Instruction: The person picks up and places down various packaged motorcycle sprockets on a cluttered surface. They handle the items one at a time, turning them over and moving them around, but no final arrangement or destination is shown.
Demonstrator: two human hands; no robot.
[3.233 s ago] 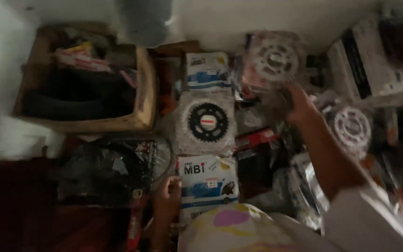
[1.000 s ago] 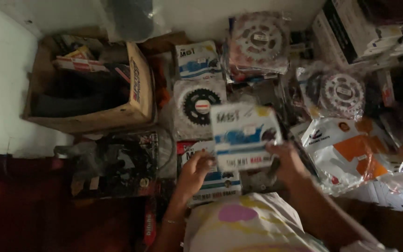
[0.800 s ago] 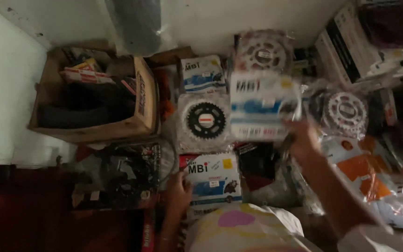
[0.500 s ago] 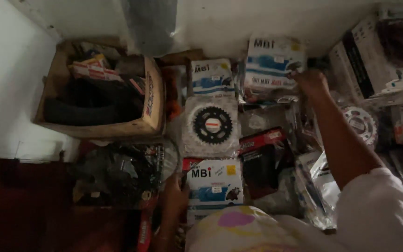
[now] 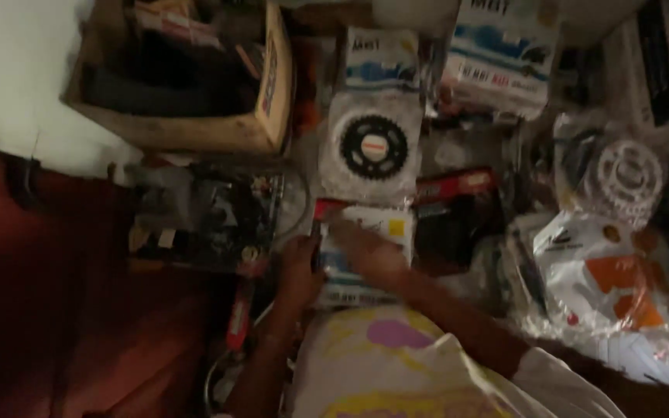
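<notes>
Now both hands, left [image 5: 300, 271] and right [image 5: 369, 251], clasp the boxed packet [image 5: 365, 232] (hemmed by clutter).

Left hand [image 5: 301, 267] curled, fingers bent; right hand [image 5: 369, 249] flat, forearm stretched forward, blurred

Head view, looking down. Both hands meet at a white-and-blue flat package [image 5: 365, 255]: the left hand [image 5: 300, 271] grips its left edge, the right hand [image 5: 373, 251] lies across its face. Just beyond lies a bagged black sprocket [image 5: 372, 147]; a cardboard box [image 5: 195, 131] sits far left, a silver sprocket [image 5: 629, 174] to the right.
</notes>
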